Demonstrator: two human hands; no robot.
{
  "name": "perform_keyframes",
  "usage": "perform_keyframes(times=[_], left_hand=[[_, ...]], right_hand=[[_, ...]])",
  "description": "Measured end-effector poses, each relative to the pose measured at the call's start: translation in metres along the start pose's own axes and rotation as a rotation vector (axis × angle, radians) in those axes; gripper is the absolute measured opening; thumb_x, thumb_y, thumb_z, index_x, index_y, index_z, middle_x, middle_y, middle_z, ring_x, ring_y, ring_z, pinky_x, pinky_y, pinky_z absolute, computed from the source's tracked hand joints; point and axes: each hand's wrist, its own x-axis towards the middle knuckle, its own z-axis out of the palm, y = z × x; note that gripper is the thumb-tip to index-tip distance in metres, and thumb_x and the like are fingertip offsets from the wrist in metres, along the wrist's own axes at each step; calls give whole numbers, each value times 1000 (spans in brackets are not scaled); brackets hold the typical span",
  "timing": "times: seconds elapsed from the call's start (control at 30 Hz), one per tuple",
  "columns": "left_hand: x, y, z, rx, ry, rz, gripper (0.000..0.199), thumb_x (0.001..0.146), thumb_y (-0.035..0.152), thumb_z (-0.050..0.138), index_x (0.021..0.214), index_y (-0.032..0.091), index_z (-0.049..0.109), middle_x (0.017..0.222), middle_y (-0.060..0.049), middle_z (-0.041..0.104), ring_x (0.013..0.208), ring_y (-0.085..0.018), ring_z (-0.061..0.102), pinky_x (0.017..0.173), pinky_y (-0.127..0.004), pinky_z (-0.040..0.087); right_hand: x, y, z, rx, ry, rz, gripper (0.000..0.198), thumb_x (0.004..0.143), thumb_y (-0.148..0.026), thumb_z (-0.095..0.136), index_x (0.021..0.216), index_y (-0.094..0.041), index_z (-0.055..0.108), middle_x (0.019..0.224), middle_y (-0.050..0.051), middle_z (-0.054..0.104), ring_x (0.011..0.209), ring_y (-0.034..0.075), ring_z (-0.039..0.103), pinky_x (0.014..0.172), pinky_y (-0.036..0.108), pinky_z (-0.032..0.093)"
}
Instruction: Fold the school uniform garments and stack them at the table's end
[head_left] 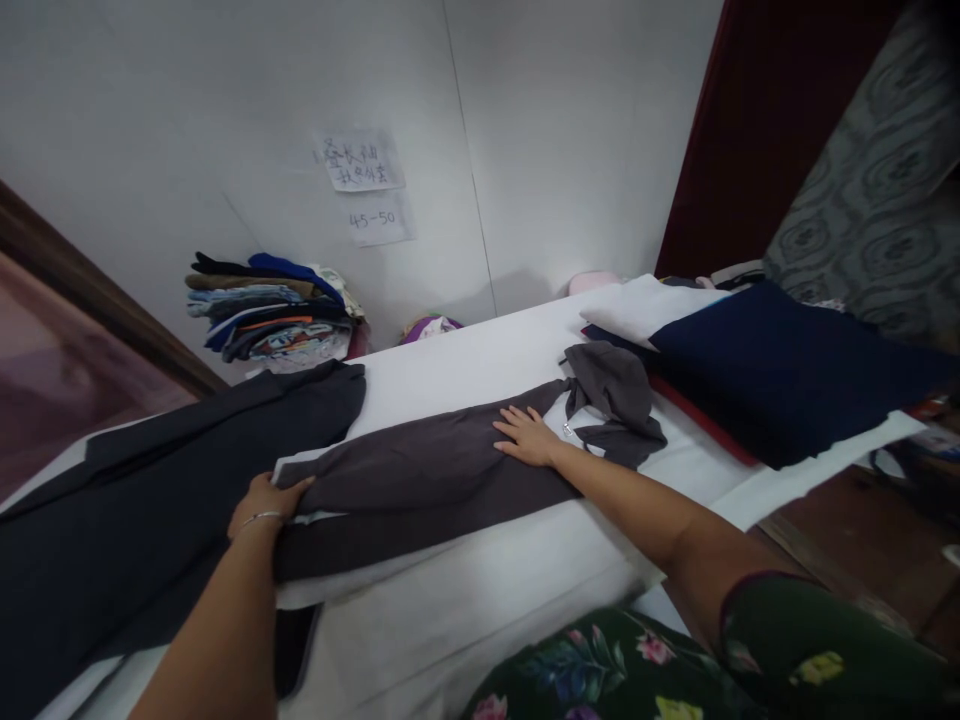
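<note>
A dark grey hooded jacket (420,460) lies lengthwise on the white-covered table, its body folded into a long strip. Its hood (611,385) is bunched at the right end, where pale lining and a small zip pull show by the neck. My right hand (529,437) rests flat on the upper body of the jacket, fingers spread. At the hem end my left hand (262,503), with a thin bracelet at the wrist, grips the edge: the thumb lies over the cloth and the other fingers are partly hidden.
Dark trousers or a similar long garment (172,480) spread along the left. A stack of folded clothes (274,310) stands against the wall. Navy cloth (795,370) lies piled at the right. Handwritten paper signs (364,160) hang on the wall. A dark flat object (294,645) sits by my left forearm.
</note>
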Motion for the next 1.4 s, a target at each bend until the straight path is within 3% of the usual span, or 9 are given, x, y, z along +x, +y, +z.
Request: perform_keyframes(times=[0.1,0.27,0.43,0.57,0.7,0.93,1.03,1.2,1.4], left_hand=[[-12,17,-15,32,-31,-59,66,78,57,53,129,16,45,129,-17,56,111,-33,57,86,-48,49],[-73,92,-16,-7,134,495,60,88,49,39,136,11,41,142,-16,42,131,-28,38,104,-46,34],[-126,142,24,43,-111,699,64,90,56,29,143,20,36,153,-9,26,140,-28,20,109,-55,19],[-130,141,38,30,-143,691,67,89,59,24,143,21,35,153,-8,25,140,-28,20,110,-54,18],[-126,138,37,20,-145,691,68,89,61,23,143,22,35,153,-8,25,141,-28,19,110,-53,18],[-127,140,37,16,-145,686,69,88,61,22,143,22,35,153,-7,25,141,-27,19,110,-53,18],[-128,140,37,5,-144,684,69,88,61,23,143,22,36,153,-7,26,140,-27,20,110,-53,18],[-130,140,33,-3,-159,679,68,89,60,23,143,22,36,153,-8,26,140,-27,20,111,-52,17],[-131,141,31,4,-160,676,67,89,60,23,143,23,35,153,-7,25,141,-26,19,111,-52,17]], right_hand=[[0,2,0,4,8,0,61,92,-58,30,140,-22,41,151,11,27,141,26,17,112,51,10],[3,2,3,22,6,6,60,92,-57,32,141,-23,40,152,11,26,141,26,16,112,52,8],[0,7,-12,125,-75,17,58,89,-50,46,140,-23,42,151,10,29,140,26,21,111,49,16],[-11,34,-49,11,108,163,46,87,-38,51,132,-27,51,146,5,39,136,21,29,110,39,22],[-23,76,-80,-61,261,418,45,88,-32,47,130,-15,48,141,17,41,135,29,27,108,48,20],[-35,128,-79,109,353,700,36,77,-30,61,108,-12,60,123,21,56,123,33,43,101,51,30],[-38,145,-87,278,479,703,24,77,-27,57,95,-15,65,108,16,65,111,26,55,98,40,38],[-55,158,-117,587,773,639,35,80,-37,49,103,-13,61,89,7,68,86,20,65,79,35,51],[-100,144,-148,1168,1039,314,34,65,-39,70,92,-19,63,74,-3,67,66,13,63,65,27,52]])
